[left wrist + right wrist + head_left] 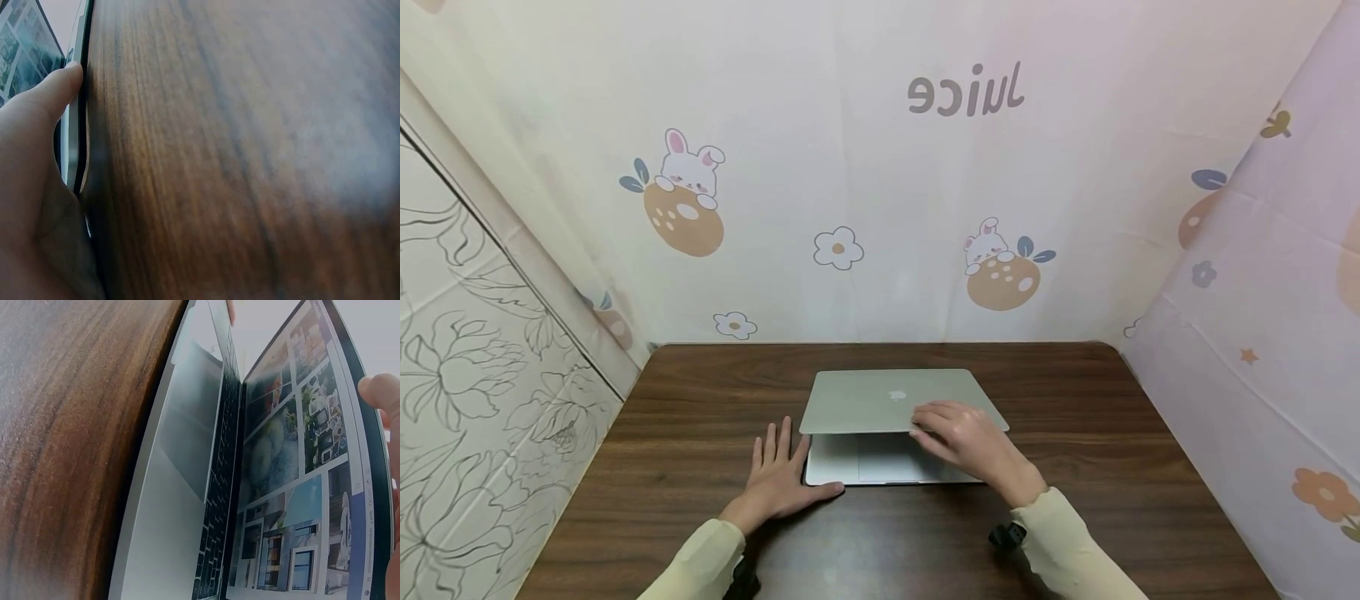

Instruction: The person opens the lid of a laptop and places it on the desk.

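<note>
A silver laptop (880,400) lies on the dark wooden table (1075,433), its lid lowered most of the way with a gap left over the trackpad (883,467). My right hand (958,433) rests on the lid's front right edge, fingers laid over the top and a fingertip (378,390) at the screen's rim. The right wrist view looks into the gap: keyboard (219,506) on the left, lit screen (300,487) with photo tiles on the right. My left hand (782,475) lies flat on the table, thumb (53,94) against the laptop base's front left corner (75,144).
Cartoon-printed cloth walls (880,183) stand close behind and to the right of the table, and a floral-patterned sheet (482,400) hangs at the left. Bare wood (250,162) stretches on both sides of the laptop and in front of it.
</note>
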The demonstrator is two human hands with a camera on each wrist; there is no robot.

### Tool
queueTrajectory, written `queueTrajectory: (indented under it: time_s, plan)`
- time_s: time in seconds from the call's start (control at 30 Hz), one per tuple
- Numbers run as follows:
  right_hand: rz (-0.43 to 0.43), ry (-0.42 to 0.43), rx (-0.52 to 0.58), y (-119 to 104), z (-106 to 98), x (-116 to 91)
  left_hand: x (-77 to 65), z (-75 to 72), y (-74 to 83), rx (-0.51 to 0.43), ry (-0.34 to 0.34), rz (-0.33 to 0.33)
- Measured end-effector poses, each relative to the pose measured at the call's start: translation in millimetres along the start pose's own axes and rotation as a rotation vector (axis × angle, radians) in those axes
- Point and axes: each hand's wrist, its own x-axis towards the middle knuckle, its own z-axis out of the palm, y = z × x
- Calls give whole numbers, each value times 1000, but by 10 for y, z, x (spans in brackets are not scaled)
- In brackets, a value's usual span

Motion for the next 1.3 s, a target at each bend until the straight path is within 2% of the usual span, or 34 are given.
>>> queueTrajectory:
  time_s: [0.1,0.3,0.47,0.67,0.93,1.3]
  plan:
    - [6,-4,-11,5,-12,16,31,36,-25,35,-2,-11]
    - [4,-13,-22,24,-36,47,66,75,-60,45,8,-10]
    - [9,-12,-10,42,-53,67,69,80,-58,54,22,-5]
    - [28,-23,8,66,-72,88,59,53,-29,35,6,-8]
    - [20,-1,41,122,-77,117,62,76,-34,53,18,-6]
    - [43,-31,78,171,-108,200,-15,-50,52,-11,7,13]
